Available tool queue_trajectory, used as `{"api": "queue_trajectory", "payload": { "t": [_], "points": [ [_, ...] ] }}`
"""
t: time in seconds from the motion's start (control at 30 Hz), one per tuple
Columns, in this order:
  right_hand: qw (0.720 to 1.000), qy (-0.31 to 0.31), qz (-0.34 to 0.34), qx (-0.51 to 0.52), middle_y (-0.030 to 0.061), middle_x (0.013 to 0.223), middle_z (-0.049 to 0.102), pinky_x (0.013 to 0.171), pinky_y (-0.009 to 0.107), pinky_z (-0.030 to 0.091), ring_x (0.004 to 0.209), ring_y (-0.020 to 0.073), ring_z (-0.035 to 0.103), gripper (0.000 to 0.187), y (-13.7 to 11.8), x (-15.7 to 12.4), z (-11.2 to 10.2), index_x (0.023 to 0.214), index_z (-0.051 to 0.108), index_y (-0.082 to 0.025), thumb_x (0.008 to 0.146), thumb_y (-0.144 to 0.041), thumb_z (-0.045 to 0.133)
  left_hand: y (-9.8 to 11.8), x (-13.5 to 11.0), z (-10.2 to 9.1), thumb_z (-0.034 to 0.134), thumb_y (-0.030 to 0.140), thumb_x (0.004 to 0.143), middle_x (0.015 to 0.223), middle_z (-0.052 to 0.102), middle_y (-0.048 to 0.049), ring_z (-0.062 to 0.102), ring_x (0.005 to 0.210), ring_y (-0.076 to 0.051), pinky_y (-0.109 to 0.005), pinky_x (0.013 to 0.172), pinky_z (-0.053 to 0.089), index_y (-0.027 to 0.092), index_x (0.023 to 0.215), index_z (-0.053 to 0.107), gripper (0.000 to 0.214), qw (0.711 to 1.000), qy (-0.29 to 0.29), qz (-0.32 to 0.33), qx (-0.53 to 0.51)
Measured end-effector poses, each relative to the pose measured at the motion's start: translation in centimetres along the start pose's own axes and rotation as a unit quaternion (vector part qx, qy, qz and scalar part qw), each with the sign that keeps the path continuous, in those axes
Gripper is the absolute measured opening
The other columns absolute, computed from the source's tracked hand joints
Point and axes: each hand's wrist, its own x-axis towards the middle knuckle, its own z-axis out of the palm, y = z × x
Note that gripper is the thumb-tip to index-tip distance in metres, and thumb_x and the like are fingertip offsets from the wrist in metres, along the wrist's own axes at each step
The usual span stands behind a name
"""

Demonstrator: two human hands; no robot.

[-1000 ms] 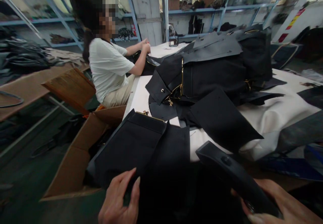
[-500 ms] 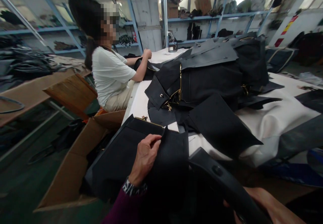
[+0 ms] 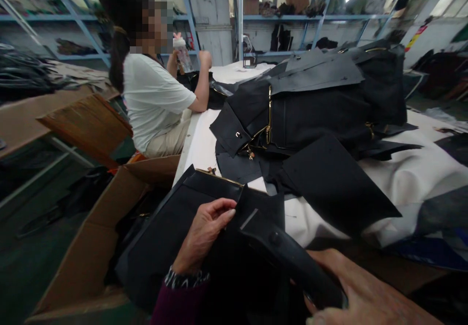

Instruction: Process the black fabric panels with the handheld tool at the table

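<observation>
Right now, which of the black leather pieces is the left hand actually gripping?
The folded black panel nearest the camera, with a gold zipper along its top edge; the left hand pinches its upper edge. The pile behind lies untouched.

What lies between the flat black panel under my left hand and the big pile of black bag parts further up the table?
In the head view, between the black panel and the pile lies bare white table cover, plus a loose rounded black piece.

the right hand (image 3: 360, 295) is cut off by the bottom edge; its fingertips hide under the black strap (image 3: 288, 256).
</observation>
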Motion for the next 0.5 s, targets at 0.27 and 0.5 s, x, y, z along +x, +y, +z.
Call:
{"api": "queue_trajectory", "payload": {
  "t": [0.27,0.5],
  "points": [
    [1.0,0.005,-0.023,-0.011,-0.0002,0.086,0.063,0.062,0.021,0.045,0.076,0.0161,0.06,0.037,0.1,2.2,0.9,0.1,0.059,-0.018,0.067,-0.029,0.07,0.4,-0.3,0.0,0.066,0.03,0.078,0.072,0.06,0.0033,0.047,0.063,-0.008,-0.018,0.058,0.035,0.018,0.087,0.068,0.015,0.999,-0.035,0.025,-0.026],
    [0.995,-0.022,-0.094,0.037,-0.0051,0.053,0.053,0.047,0.018,0.037,0.047,0.0088,0.049,0.026,-1.5,2.7,-0.4,0.09,0.059,-0.013,0.074,-0.033,0.062,0.4,-0.4,-0.2,0.065,0.032,0.079,0.07,0.055,0.0041,0.042,0.061,-0.008,-0.019,0.056,0.032,0.019,0.087,0.069,0.016,0.998,-0.038,0.051,0.015]
  ]
}}
